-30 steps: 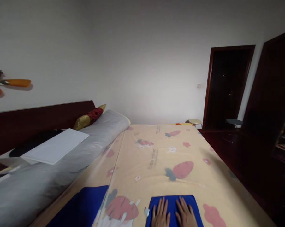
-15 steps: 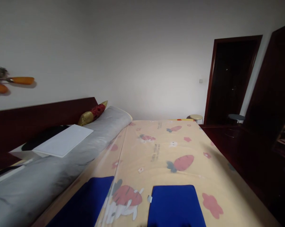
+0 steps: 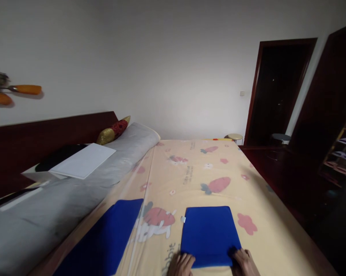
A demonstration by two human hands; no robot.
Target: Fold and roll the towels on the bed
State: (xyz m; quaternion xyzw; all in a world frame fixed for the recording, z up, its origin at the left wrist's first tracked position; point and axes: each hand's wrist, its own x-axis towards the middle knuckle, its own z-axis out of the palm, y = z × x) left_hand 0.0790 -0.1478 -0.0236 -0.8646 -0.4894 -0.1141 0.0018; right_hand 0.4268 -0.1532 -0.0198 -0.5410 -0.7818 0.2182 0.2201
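Observation:
A folded blue cloth [image 3: 209, 234] lies flat on the yellow strawberry-print bed sheet [image 3: 195, 180] near the bottom of the view. My left hand [image 3: 182, 265] rests at the cloth's near left corner, fingers curled onto its edge. At the near right corner sits my right hand [image 3: 244, 263], fingers bent and touching the cloth. Both hands are cut off by the frame's bottom edge. A second, larger blue cloth [image 3: 106, 241] lies spread out to the left.
A long grey bolster [image 3: 75, 191] runs along the dark wooden headboard [image 3: 46, 134], with a white flat box [image 3: 82, 161] on it and a gold and red cushion [image 3: 113, 130]. A dark doorway [image 3: 276, 88], two stools [image 3: 235, 137] and dark cabinets stand right.
My hands lay flat on top of the blue cloth, dropped out of view, and now sit at its two near corners. The view has tilted down a little.

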